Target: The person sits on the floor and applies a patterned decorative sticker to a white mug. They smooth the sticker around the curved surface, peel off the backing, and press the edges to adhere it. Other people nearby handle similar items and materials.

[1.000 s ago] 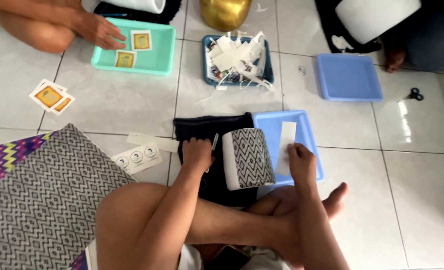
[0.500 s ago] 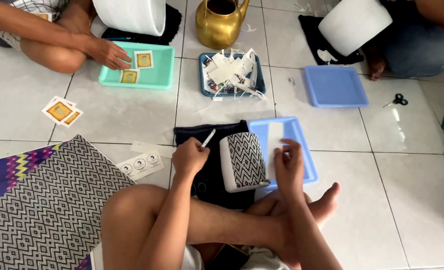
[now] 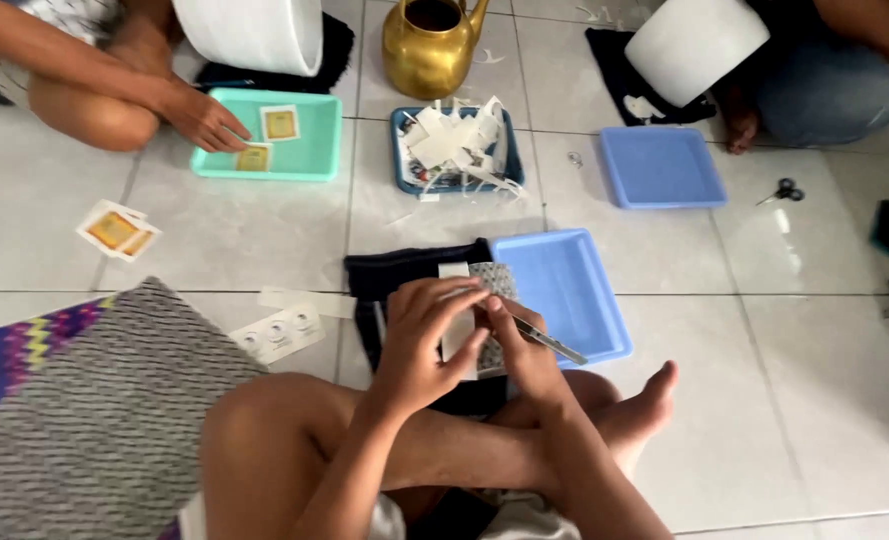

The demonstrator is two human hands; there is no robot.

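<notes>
hands together: left hand [image 3: 419, 335] closed on patterned roll [image 3: 479, 320], right hand [image 3: 524, 350] pinching metal tool [image 3: 549, 343]

The left hand [image 3: 419, 345] covers most of the patterned roll [image 3: 482, 318], so its full shape cannot be told. The dark cloth [image 3: 399, 275] under it runs out of sight beneath the hands and legs. A patterned mat [image 3: 74, 420] is cut off by the left and bottom edges. Two white shades [image 3: 254, 30] are cropped by the top edge
</notes>
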